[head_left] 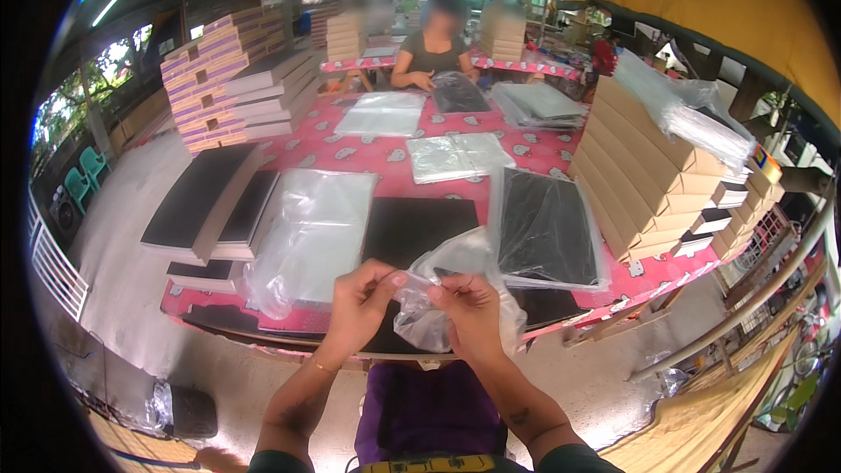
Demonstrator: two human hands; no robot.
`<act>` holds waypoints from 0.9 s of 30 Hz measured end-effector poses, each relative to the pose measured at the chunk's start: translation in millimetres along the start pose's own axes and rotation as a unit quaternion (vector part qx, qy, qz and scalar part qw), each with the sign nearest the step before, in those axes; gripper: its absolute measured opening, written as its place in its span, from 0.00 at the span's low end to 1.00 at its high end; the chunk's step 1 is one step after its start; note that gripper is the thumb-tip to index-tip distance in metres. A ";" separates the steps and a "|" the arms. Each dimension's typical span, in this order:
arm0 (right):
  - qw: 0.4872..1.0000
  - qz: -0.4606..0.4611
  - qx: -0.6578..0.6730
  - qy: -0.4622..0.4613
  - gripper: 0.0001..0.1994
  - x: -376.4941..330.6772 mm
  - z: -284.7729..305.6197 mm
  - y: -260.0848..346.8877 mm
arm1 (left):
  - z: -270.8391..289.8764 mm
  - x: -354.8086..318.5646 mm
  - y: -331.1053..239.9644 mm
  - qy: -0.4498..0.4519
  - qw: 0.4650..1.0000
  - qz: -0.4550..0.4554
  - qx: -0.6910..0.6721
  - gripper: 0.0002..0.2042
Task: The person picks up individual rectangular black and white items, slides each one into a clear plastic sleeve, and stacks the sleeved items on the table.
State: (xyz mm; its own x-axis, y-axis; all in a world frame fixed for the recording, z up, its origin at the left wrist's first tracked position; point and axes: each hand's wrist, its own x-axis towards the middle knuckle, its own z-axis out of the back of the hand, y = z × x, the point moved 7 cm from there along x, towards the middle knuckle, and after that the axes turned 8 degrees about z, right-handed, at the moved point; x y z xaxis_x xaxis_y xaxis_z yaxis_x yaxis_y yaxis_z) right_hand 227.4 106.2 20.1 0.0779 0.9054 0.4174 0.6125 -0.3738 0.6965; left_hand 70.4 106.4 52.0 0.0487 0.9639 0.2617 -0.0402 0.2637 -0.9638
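Observation:
Close to the table's front edge, my left hand [363, 300] and my right hand [470, 308] pinch the edge of a clear plastic bag [464, 254] between thumbs and fingertips. The bag hangs loose and crumpled between and behind my hands. Beneath it lies a flat black board [416, 217], partly covered by the bag and my hands. To the left is a pile of clear plastic bags [320, 228] over something pale. On the right rest black sheets in clear plastic [545, 226].
Black-topped stacks [197, 197] stand at the left, with tall piles of boxes [206, 79] behind. More brown boxes [635, 171] rise at the right, topped by plastic packs [674, 109]. Across the pink patterned table [320, 136], another person [434, 52] handles a dark wrapped sheet [460, 94].

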 end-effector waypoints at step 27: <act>0.635 0.157 -0.653 0.381 0.19 21.6 71.5 108.5 | 59.7 -14.6 -39.9 0.107 0.989 -0.044 0.087 0.14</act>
State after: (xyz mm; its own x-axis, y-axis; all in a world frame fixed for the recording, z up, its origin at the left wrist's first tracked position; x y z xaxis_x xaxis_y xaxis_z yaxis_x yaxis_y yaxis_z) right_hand 351.8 99.6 63.0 -0.6737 0.5703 0.4700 -0.5534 -0.8108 0.1907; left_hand 11.8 84.0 89.8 0.2686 0.9121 0.3096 -0.1974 0.3667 -0.9091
